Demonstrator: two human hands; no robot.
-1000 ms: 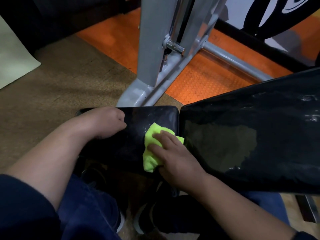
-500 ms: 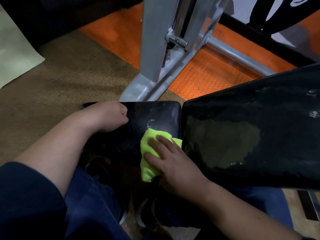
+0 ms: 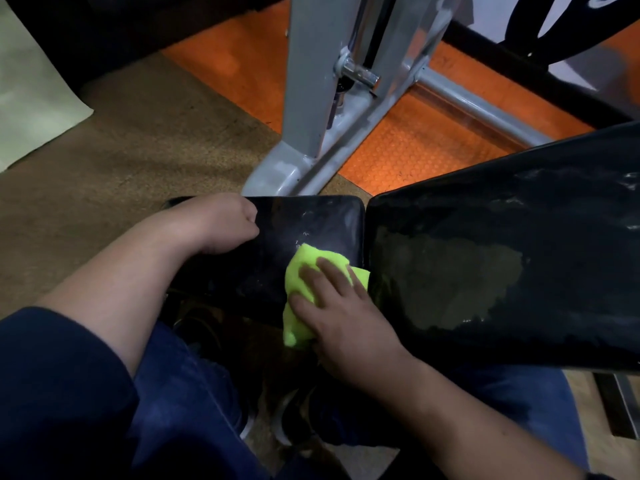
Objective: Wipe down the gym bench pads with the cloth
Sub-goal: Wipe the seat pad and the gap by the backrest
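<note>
Our right fingers [image 3: 330,271] lie spread flat on the cloth [image 3: 304,289], pressing it down rather than pinching it, while our left hand [image 3: 221,223] is curled into a loose fist at the far left edge of the bench, holding nothing that we can see.

The long back pad [image 3: 502,265] fills the right of the view, its long axis running away to the right and slightly up; a dull, matte patch sits in its middle, with pale smears further right. The small seat pad [image 3: 311,223] lies just left of it, a narrow gap between them.

Compared with a second ago, the cloth sits a touch further along the seat pad toward the far edge, right beside that gap, so we judge the stroke is working the seat pad's right side. White streaks just beyond the cloth remain to be wiped.

The cloth is bunched, its long axis running from the near edge, where a tail hangs over, toward the far edge.
</note>
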